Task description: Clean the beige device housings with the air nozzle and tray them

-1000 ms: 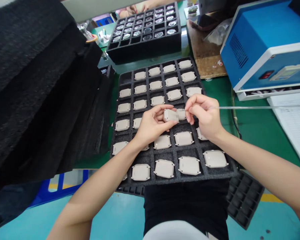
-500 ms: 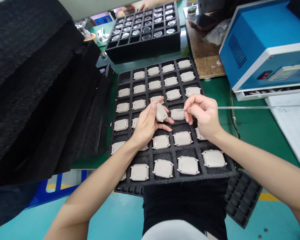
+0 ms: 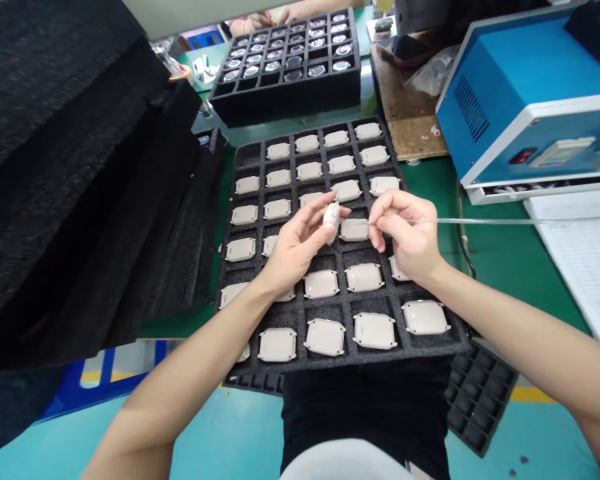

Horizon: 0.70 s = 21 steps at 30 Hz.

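My left hand [image 3: 297, 247] grips a beige watch case [image 3: 332, 222] by its edges, tilted nearly on its side above the tray. Pinched in my right hand [image 3: 405, 230] is a thin clear tube [image 3: 490, 220]; a fine tip points left from the fingers toward the watch case. Whether the tip touches it I cannot tell. Under both hands lies a black foam tray [image 3: 347, 370], its square pockets holding many similar beige cases, one of them [image 3: 364, 277] just below the hands. My left hand hides part of the rows beneath it.
A blue machine [image 3: 510, 87] stands at the right, near white paper sheets [image 3: 575, 267]. Behind the tray is a deeper black tray [image 3: 285, 100] of round pieces. Black foam sheets [image 3: 80, 167] lean in at the left. Another person's hands [image 3: 290, 12] show at the far side.
My left hand has turned the watch case from a flatter angle to nearly edge-on and moved it slightly right. My right hand with the tube has barely moved.
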Available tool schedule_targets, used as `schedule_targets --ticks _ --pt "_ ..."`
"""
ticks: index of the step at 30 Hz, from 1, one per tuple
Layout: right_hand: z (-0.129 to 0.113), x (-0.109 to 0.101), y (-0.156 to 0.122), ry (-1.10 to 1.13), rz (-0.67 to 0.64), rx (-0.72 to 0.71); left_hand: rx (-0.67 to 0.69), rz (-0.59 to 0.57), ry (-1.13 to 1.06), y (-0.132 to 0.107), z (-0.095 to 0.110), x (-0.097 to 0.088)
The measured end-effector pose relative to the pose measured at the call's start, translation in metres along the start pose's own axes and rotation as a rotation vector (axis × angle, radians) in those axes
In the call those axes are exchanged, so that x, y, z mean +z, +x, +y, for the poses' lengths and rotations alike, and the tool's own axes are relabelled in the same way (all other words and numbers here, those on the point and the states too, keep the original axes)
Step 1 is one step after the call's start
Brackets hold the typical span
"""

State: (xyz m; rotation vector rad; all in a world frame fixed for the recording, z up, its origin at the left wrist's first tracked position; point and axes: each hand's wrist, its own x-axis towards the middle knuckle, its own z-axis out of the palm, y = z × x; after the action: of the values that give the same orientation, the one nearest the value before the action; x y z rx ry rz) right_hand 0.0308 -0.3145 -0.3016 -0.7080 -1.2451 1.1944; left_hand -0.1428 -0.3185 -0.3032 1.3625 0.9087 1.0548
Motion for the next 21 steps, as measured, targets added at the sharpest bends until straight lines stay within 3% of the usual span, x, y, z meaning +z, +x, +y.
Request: schedule_targets --ticks 10,21 --pt "-0.0014 0.0006 -0.0005 -0.022 -0.018 0.025 -0.015 0.057 -0.013 0.0005 -0.0006 0.0010" --pt "-0.0005 0.0005 0.0003 -0.085 0.002 0.055 -0.027 0.006 -0.012 0.0002 -0.0008 0.0000"
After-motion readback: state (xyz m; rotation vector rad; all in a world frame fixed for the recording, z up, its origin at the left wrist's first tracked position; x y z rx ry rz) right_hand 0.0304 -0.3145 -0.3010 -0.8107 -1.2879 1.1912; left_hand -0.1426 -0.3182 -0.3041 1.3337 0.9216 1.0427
